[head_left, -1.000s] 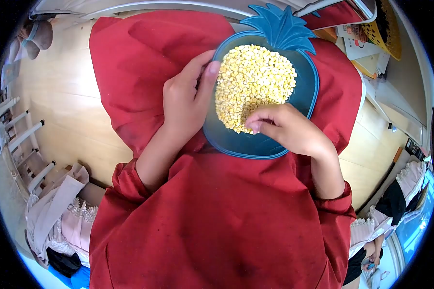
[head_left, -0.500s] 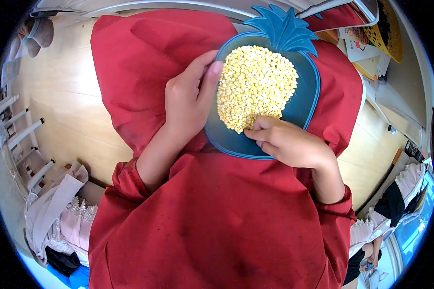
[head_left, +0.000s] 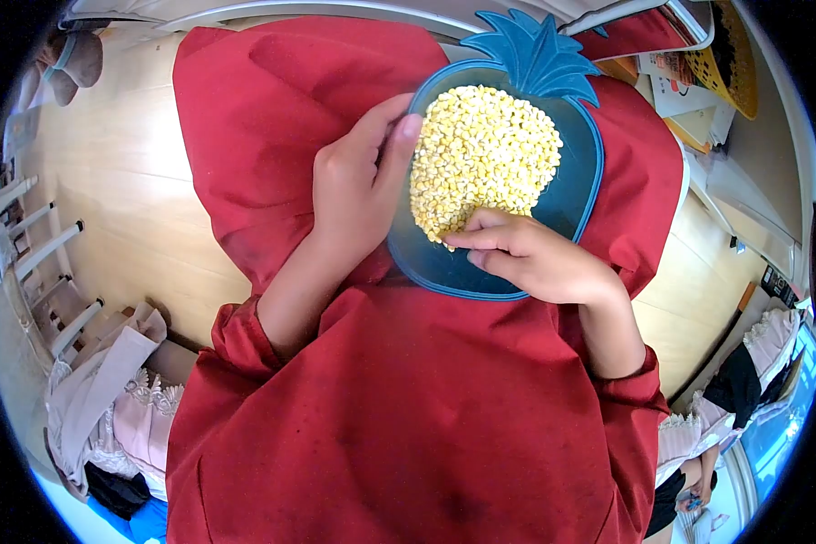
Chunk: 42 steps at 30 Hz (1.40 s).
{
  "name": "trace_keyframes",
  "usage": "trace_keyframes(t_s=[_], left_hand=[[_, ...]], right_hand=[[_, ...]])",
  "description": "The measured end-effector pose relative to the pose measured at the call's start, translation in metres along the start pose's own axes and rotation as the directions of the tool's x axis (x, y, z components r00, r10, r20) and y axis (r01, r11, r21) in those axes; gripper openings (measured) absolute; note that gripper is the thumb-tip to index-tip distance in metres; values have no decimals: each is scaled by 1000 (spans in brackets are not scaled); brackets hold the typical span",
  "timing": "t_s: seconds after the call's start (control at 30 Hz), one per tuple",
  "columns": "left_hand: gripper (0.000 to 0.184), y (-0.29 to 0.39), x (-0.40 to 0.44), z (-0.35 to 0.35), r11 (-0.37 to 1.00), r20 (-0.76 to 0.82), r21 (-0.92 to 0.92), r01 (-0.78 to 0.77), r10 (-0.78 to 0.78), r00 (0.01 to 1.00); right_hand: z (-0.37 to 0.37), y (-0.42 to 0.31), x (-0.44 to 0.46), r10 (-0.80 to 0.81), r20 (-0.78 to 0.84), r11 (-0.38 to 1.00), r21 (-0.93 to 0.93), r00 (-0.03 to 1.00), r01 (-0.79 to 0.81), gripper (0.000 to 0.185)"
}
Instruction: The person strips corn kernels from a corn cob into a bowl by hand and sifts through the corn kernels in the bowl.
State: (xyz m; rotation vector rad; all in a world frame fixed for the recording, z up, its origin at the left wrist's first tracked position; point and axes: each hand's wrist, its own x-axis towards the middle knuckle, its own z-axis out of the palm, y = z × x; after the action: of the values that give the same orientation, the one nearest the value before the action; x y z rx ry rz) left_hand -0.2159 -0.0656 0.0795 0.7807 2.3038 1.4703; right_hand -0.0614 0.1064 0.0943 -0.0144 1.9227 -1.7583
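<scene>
A blue pineapple-shaped tray (head_left: 567,204) with a leafy top rests on my lap, over red cloth. Yellow corn kernels (head_left: 490,145) lie heaped in its upper and left part. My left hand (head_left: 358,181) grips the tray's left rim, its thumb over the edge and the other fingers partly hidden. Over the lower part of the tray, my right hand (head_left: 535,258) reaches in from the right. Its index finger is extended and touches kernels at the lower edge of the heap, with the thumb apart below it.
Light wooden floor (head_left: 109,181) shows on both sides. White chair or rack legs (head_left: 50,254) stand at the left. A yellow basket (head_left: 734,63) and papers (head_left: 684,95) are at the upper right. Parts of another person (head_left: 698,471) appear at the lower right.
My right hand has shifted slightly left along the lower edge of the heap, and its index finger has stretched out. The tray and my left hand have moved slightly right in view.
</scene>
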Motion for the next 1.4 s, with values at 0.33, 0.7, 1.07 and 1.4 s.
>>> trace_keyframes(t_s=[0.33,0.7,1.07,1.4], left_hand=[[29,4,-1,-3,997,46,-13,71,-71,996],[30,2,-1,-2,997,54,-20,78,-77,996],[25,0,0,1,999,-3,-32,20,-20,1000],[29,4,-1,-3,997,45,-4,82,-81,996]], right_hand=[[5,-23,-4,-12,37,987,-157,999,18,34],[-7,-14,-1,8,-239,994,-102,971,-34,23],[-2,-13,14,79,-81,968,-234,994,-96,13],[2,-16,30,-56,-21,843,-537,998,36,10]])
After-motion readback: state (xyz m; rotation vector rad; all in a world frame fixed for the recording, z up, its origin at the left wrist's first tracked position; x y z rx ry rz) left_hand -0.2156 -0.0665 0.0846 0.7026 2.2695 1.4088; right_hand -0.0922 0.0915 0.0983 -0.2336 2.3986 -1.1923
